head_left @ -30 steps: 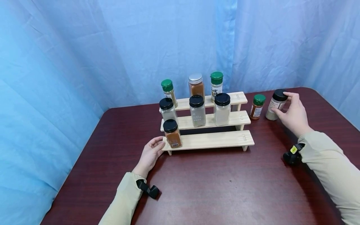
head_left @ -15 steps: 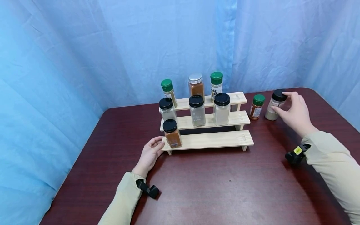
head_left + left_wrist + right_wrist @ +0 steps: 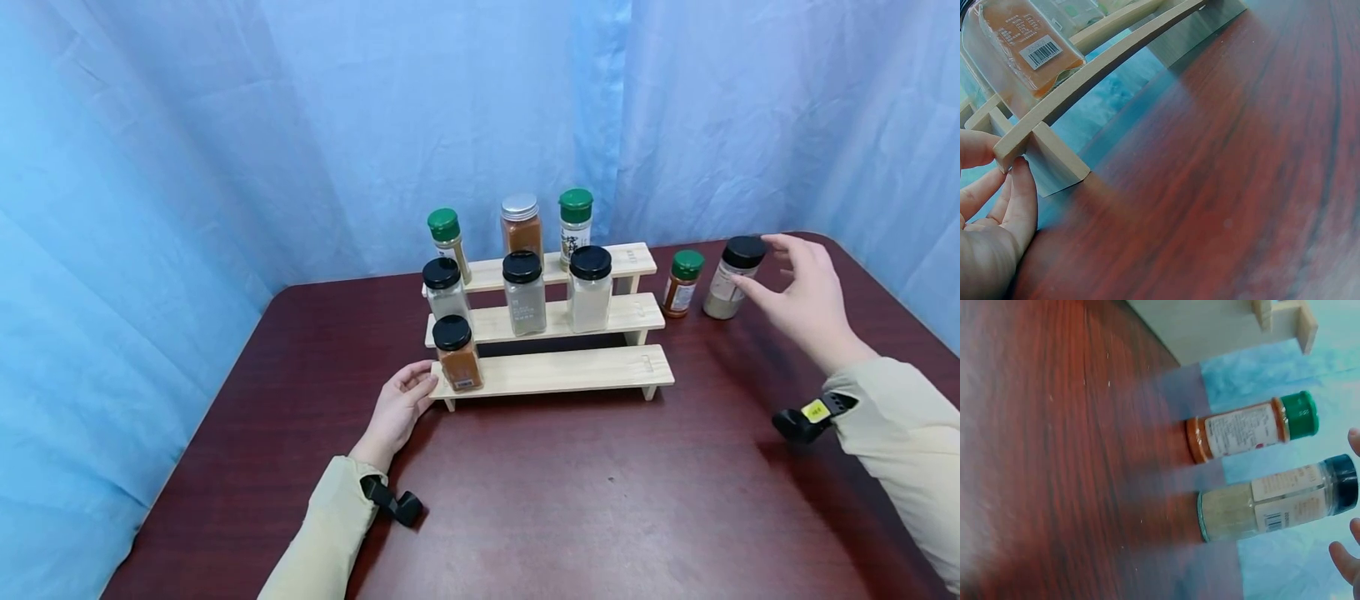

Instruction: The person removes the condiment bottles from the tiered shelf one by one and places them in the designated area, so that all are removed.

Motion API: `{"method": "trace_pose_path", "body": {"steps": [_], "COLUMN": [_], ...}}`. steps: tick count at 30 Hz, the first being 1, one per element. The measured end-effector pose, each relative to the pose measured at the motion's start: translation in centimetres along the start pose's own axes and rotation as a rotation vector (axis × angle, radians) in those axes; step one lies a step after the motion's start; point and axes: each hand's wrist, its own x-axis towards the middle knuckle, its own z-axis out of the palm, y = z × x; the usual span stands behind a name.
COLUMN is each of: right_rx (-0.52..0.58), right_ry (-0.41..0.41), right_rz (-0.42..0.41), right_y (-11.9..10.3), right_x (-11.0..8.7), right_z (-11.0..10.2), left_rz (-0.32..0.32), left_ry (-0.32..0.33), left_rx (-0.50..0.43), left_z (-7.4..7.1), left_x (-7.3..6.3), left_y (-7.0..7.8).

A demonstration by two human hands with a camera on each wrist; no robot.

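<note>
Beside rightmost jar (image 3: 726, 292), right hand (image 3: 812, 304), some fingers hidden

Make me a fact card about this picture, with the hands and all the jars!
Left hand: holds the left end of the wooden rack
Right hand: fingers around the black-capped jar, seemingly not touching
Top step: two green-lidded jars, a silver-lidded jar between
Middle step: three black-lidded jars
Bottom step: orange-filled jar
Table: green-capped jar, between wooden rack and black-capped jar
</note>
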Motion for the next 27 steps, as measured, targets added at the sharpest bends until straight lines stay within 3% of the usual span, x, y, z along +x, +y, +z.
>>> {"method": "trace_pose_path", "body": {"steps": [7, 14, 19, 27], "right_rx": [0.089, 0.299, 0.398, 0.448], "right_ry": [0.054, 0.072, 0.086, 0.043], "right_rz": [0.039, 0.128, 0.096, 0.009], "right_y": [-0.8, -2.0, -2.8, -4.6], "right_x": [-1.5, -3.5, -4.5, -5.7], "right_z": [-0.2, -0.1, 0.2, 0.7], "left_rz": [-0.004, -0.002, -0.003, 0.002], "left_ry": [0.002, 0.010, 0.005, 0.004], "left_rx": [-0.007, -0.018, -0.014, -0.017], "left_z": [0.0, 0.1, 0.1, -0.1], "left_x": [0.1, 0.0, 0.0, 0.1], "left_y": [-0.1, 0.0, -0.1, -0.2]}}
